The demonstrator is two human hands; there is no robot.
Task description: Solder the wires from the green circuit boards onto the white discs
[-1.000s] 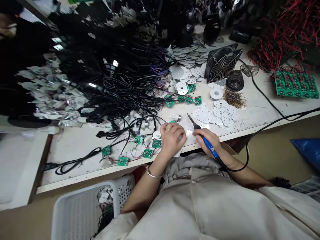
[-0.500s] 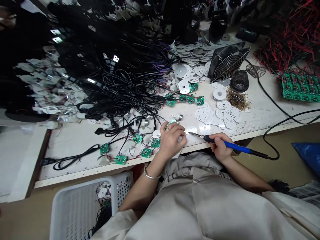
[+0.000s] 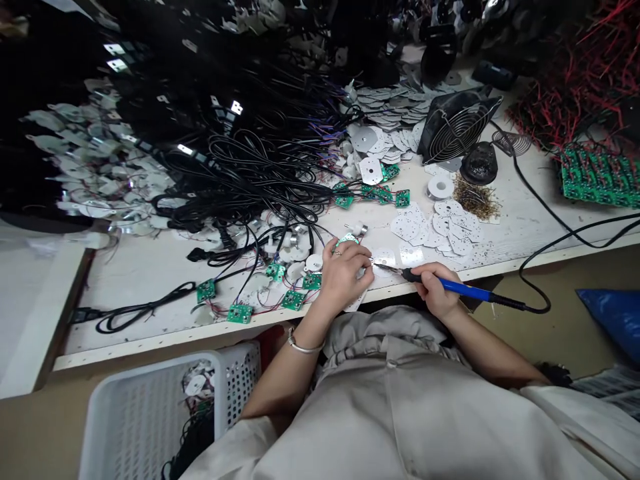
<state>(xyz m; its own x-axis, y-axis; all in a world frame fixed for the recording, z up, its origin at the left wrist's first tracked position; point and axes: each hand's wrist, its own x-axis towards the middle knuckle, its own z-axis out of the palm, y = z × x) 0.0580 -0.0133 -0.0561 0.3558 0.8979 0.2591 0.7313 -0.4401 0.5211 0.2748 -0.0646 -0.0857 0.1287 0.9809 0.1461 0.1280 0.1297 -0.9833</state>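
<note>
Right hand [image 3: 435,290]: narrow pen grip on a soldering iron [image 3: 453,287] with a blue handle. Iron tip [image 3: 377,265] just beside a white metal disc [image 3: 384,260]; contact cannot be confirmed. Left hand [image 3: 344,277]: curled and narrow, closed around a small green circuit board [image 3: 347,239], which shows just past the fingers; exact hold partly hidden. Second metal disc [image 3: 411,255] lies just right of the first. On the white bench [image 3: 140,267]: loose green boards [image 3: 293,300], tangled black cables [image 3: 250,180], a solder spool [image 3: 439,188] and a wire-guarded fan [image 3: 457,127]. White plastic basket [image 3: 160,417] sits below the bench edge, near the left arm [image 3: 285,380].
</note>
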